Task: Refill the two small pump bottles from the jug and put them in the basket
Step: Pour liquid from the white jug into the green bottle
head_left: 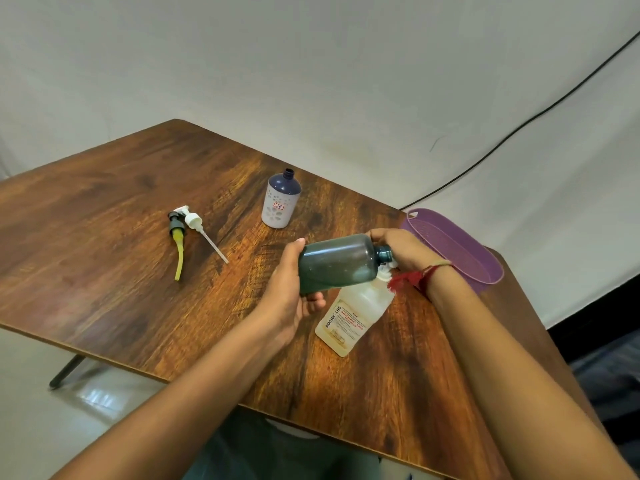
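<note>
Two hands hold the teal bottle on its side above the jug. The left hand grips its base with the thumb over the top and the fingers curled beneath, and the right hand curls round its shoulder at the open neck. The main risk, as I judge it, is a spill: some liquid seems to pool along the lower wall, and with no pump fitted, any further tilt toward the neck would send it over the jug and the tabletop. The jug stands directly under the hands, close to the near edge, so a dropped wrist or a slipping bottle could knock it over or off. I cannot tell whether the white part at its top is a cap or a spout. The red tassel on the right wrist hangs beside that part and could get wet. The second bottle stands uncapped toward the far edge. Both pumps lie touching nearer the left edge, well apart from either bottle. The basket sits at the right corner, close to the edge. The jug label reads roughly "BIOCHEK CHG", with the smaller lines too blurred to read. The second bottle's small red-framed label is also unreadable.
</note>
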